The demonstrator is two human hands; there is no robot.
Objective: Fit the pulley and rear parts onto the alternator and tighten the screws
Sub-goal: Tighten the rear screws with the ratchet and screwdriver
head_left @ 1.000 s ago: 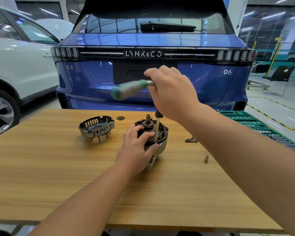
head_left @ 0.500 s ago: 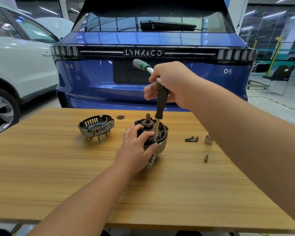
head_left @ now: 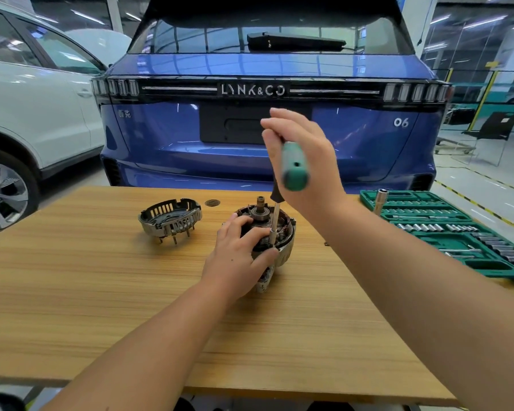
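Head view: left hand (head_left: 235,256) grips alternator (head_left: 282,232); right hand (head_left: 303,161) grips blurred driver (head_left: 294,167), tip perhaps hidden.

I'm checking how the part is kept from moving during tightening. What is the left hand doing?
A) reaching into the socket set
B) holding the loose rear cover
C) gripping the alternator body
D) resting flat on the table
C: the left hand curls round the alternator while the right hand works the screwdriver.
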